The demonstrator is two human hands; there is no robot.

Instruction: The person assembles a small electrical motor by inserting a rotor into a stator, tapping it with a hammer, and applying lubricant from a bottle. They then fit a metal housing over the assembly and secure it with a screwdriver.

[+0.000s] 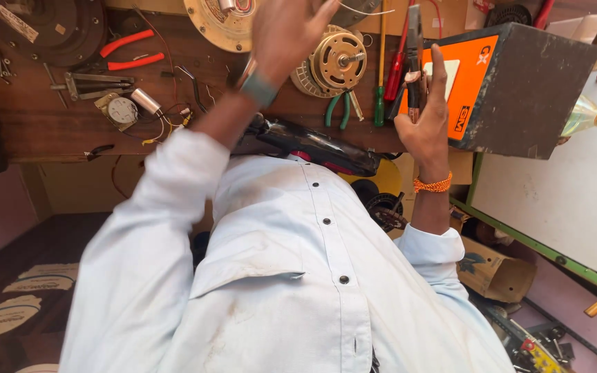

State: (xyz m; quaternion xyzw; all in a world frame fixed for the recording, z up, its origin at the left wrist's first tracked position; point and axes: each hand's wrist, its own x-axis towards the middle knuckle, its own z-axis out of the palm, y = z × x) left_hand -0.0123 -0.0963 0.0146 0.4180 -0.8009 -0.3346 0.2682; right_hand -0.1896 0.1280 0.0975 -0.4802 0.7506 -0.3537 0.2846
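Observation:
My left hand [286, 29], with a grey watch band on the wrist, is raised over the wooden workbench [36, 128] in front of a brass-coloured round motor plate [217, 24]. Its fingertips run off the top edge, and a thin wire [367, 11] leads away from them; a grip cannot be made out. My right hand [426, 121], with an orange thread band on the wrist, holds a slim dark tool [413, 48] upright beside an orange and grey box [502, 83]. A small brass-coloured motor [338, 62] lies between my hands.
On the bench lie red-handled pliers [129, 55], green-handled pliers [340, 110], a green and yellow screwdriver [380, 76], a red screwdriver [395, 69] and a metal cylinder with wires [145, 101]. A black and red device [319, 147] rests by my shirt. A bottle [589, 117] and cardboard box [495, 273] are at right.

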